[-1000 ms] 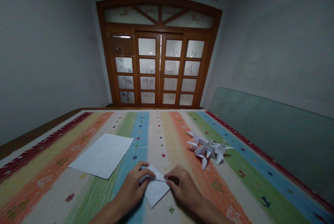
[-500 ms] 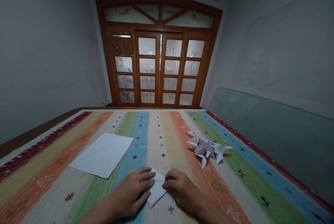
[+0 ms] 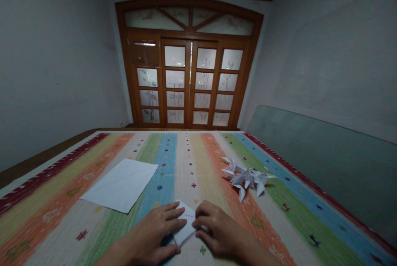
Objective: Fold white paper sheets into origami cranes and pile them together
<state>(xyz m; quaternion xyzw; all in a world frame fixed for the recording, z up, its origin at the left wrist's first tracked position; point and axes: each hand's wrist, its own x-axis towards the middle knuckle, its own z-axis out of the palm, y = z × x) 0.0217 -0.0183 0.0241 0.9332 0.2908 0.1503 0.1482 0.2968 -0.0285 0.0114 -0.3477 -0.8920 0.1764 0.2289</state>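
A small packet of folded white paper is held down on the tabletop, between the two hands and touched by both. From the left hand it is found at 3 o'clock; from the right hand, at 9 o'clock. Neither can be called clearly nearer, though more of the packet is covered by the left.

The visible part is stretched roughly along the line from 12 to 6 o'clock, with one pointed corner turned to 12 and another to 6. The lower right edge is slanted from the 6 o'clock corner up towards 2 o'clock, where the right fingertips are placed. The true long axis cannot be told, since the left side is hidden by fingers.

The left hand is laid palm down with its fingers apart and its thumb set by the 6 o'clock corner. The right hand is curled at the right-hand edge; whether the paper is pinched there or only pressed cannot be told.

A flat, four-sided white sheet is set well apart from the packet at 10 o'clock, and a cluster of pointed, folded white paper pieces is gathered at 2 o'clock, on a multicoloured striped cloth.
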